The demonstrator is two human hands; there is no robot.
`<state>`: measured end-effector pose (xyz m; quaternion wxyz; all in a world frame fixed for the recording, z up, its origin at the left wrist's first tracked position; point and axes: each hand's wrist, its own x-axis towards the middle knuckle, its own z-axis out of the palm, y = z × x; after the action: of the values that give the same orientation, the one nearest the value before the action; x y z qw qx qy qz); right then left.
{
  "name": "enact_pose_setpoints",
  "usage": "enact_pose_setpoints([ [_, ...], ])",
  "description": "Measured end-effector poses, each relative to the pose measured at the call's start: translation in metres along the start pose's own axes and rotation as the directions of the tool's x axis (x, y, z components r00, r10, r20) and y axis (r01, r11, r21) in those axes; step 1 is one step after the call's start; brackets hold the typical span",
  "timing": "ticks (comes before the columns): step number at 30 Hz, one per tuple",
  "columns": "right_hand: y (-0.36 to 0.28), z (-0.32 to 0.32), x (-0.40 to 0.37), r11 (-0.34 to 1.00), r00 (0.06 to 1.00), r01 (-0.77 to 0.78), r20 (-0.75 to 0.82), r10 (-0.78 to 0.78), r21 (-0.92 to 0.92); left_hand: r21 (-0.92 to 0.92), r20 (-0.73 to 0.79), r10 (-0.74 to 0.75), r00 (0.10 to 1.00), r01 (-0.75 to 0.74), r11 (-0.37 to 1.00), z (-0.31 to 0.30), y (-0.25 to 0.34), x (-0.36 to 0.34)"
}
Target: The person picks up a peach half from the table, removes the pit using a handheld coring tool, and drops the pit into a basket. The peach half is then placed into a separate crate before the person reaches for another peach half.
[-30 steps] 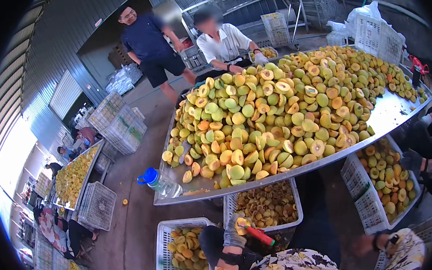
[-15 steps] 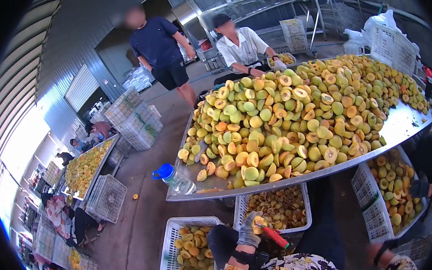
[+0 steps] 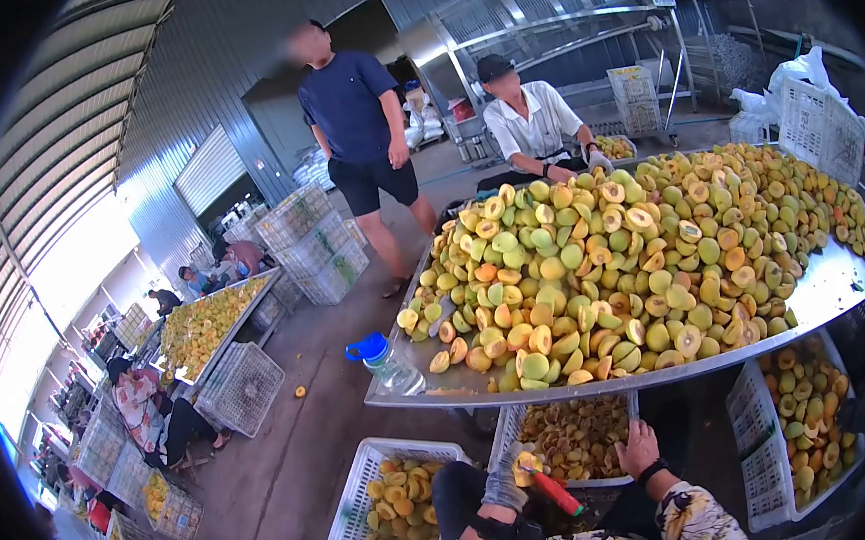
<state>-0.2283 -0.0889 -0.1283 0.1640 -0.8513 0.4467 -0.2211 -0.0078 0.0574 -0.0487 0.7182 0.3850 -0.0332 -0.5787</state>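
My left hand (image 3: 506,484), in a grey glove with yellow at the fingers, is closed on a red-handled tool (image 3: 557,493); the tool's working end is hidden. My right hand (image 3: 638,453) is bare, its fingers apart, at the right rim of a white crate (image 3: 503,438) of brownish fruit pieces (image 3: 581,436). Beyond both hands, a metal table (image 3: 414,394) bears a large heap of halved yellow-green fruit (image 3: 592,281), which look like apricots or plums. A water bottle (image 3: 386,360) with a blue lid stands at the table's near left corner.
White crates of fruit stand on the floor at the left (image 3: 352,485) and right (image 3: 764,474). Across the table sits a person in a white shirt (image 3: 533,122), gloved hand at the heap. Another person in dark blue (image 3: 353,109) stands behind. A second fruit table (image 3: 210,320) is farther left.
My right hand has come from the far right to the rim of the crate of brownish pieces. My left hand still holds the red-handled tool. The view has shifted left and up.
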Motion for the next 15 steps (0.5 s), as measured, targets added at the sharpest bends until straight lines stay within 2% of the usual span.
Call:
enact_pose_setpoints([
  [2, 0.003, 0.025, -0.011, 0.983, 0.971, -0.179, -0.153, 0.181, 0.029, -0.009, -0.031, -0.023, 0.999, 0.023, 1.0, -0.003, 0.0, 0.001],
  [3, 0.003, 0.029, -0.021, 0.982, 0.971, -0.187, -0.143, 0.189, 0.027, -0.011, -0.049, -0.038, 0.998, 0.038, 0.999, -0.003, -0.001, 0.0],
  [5, -0.001, 0.038, -0.028, 0.922, 0.931, -0.363, 0.008, 0.365, 0.139, 0.007, -0.049, -0.047, 0.998, 0.047, 0.999, -0.002, -0.003, -0.001],
  [7, -0.009, 0.033, -0.033, 0.917, 0.926, -0.365, -0.033, 0.375, 0.161, 0.005, -0.036, -0.024, 0.999, 0.024, 1.0, 0.003, -0.007, 0.001],
  [8, -0.01, 0.027, -0.028, 0.872, 0.9, -0.425, 0.005, 0.437, 0.245, -0.012, 0.004, -0.035, 0.999, 0.035, 0.999, -0.007, -0.012, 0.009],
  [9, -0.009, 0.024, -0.021, 0.818, 0.872, -0.476, 0.05, 0.488, 0.323, 0.014, -0.053, -0.009, 0.999, 0.01, 1.0, -0.001, -0.012, 0.013],
  [10, -0.002, 0.031, -0.014, 0.743, 0.817, -0.549, 0.058, 0.574, 0.382, 0.006, -0.014, -0.038, 0.999, 0.038, 0.999, 0.0, -0.011, 0.013],
  [13, 0.004, 0.031, -0.012, 0.745, 0.806, -0.58, 0.096, 0.584, 0.33, 0.021, -0.001, -0.067, 0.998, 0.067, 0.997, 0.003, -0.012, 0.005],
  [14, 0.0, 0.031, -0.016, 0.815, 0.85, -0.52, 0.06, 0.524, 0.256, 0.02, -0.019, -0.03, 0.999, 0.031, 0.999, 0.007, -0.013, 0.002],
  [15, -0.002, 0.032, -0.021, 0.912, 0.924, -0.376, -0.013, 0.383, 0.162, 0.001, 0.006, -0.059, 0.998, 0.059, 0.998, 0.0, -0.013, 0.008],
])
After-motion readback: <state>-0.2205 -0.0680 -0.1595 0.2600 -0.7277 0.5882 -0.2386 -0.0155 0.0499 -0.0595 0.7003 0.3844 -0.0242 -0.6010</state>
